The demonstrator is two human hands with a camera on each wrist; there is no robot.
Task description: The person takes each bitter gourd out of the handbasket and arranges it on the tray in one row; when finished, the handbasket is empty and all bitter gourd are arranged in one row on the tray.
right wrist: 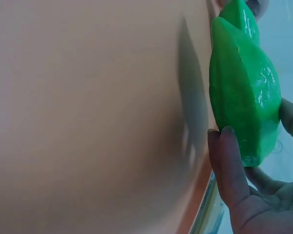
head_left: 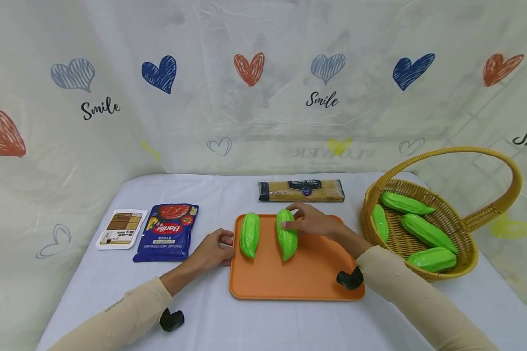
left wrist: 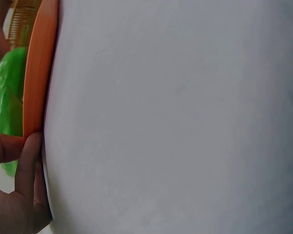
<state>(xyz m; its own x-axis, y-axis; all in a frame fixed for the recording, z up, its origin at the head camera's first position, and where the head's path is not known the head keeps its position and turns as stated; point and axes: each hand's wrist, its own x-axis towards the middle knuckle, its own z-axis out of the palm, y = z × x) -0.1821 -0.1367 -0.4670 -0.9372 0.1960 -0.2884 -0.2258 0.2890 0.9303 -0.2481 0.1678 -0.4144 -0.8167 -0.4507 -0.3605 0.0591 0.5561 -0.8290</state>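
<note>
On the orange tray point(head_left: 285, 282) lies a glossy green ridged vegetable point(head_left: 249, 236), pointed at its near end, by the left rim. My right hand point(head_left: 314, 222) grips a second green ridged vegetable point(head_left: 287, 243) to the right of it. The right wrist view has this held vegetable point(right wrist: 249, 92) between thumb and fingers, over its shadow on the tray. At the tray's left rim, my left hand point(head_left: 213, 249) pinches the edge; in the left wrist view the thumb lies over the rim point(left wrist: 38, 83) and the fingers are on its outer side.
A wicker basket point(head_left: 467, 263) with a tall handle holds several more green vegetables at the right. Behind the tray lies a pasta pack point(head_left: 300, 191). To the left are a blue Barilla pouch point(head_left: 167, 234) and a white packet point(head_left: 122, 229).
</note>
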